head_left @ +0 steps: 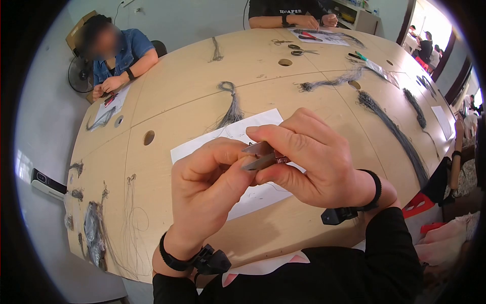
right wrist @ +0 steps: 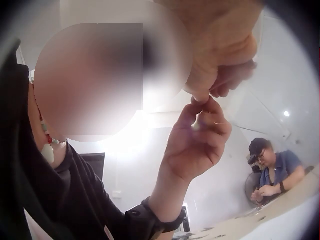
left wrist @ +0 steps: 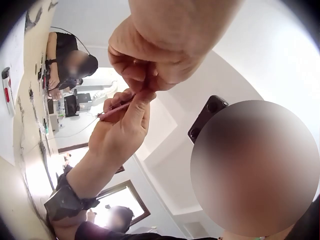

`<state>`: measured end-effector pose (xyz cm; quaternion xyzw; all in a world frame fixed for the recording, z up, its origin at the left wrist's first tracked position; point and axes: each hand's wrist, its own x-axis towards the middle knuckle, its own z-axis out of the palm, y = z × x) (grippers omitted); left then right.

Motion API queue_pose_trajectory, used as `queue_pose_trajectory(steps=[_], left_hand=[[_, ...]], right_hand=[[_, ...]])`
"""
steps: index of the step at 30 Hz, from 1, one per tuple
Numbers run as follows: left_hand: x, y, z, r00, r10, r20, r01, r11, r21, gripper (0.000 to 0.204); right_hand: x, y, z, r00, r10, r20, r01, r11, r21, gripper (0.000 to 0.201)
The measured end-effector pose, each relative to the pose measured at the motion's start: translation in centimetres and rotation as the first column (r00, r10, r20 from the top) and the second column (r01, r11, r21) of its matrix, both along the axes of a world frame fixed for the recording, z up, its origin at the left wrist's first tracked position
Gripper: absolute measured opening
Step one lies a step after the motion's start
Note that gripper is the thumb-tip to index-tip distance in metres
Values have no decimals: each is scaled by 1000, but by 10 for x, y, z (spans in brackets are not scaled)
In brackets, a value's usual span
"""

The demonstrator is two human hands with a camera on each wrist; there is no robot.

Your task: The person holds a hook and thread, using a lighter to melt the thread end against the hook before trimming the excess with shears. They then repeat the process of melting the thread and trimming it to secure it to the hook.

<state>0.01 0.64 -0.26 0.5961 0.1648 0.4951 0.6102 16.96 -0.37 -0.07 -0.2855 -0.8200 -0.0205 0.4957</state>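
Note:
Both hands meet above a white sheet in the head view. The right hand grips a small metal tool with flat grey blades or jaws and a reddish part near the palm. The left hand pinches something tiny at the tool's tip; its fingers hide most of it. A thin dark line runs below the hands over the sheet. In the left wrist view the right hand holds a pinkish handle against the left fingertips. The right wrist view shows the left hand touching the right fingertips.
A bundle of grey wires lies beyond the sheet. Longer bundles lie at the right, and scissors at the far side. Loose wires and a plastic bag are at the left. Two other people sit across the table.

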Motion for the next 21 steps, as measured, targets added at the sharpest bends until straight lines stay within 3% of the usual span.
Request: queue_pose_trajectory(steps=[21], left_hand=[[0, -3, 0, 1000, 20, 20, -21, 999, 28, 11]], right_hand=[[-5, -5, -1, 997, 9, -78, -12, 999, -41, 32]])
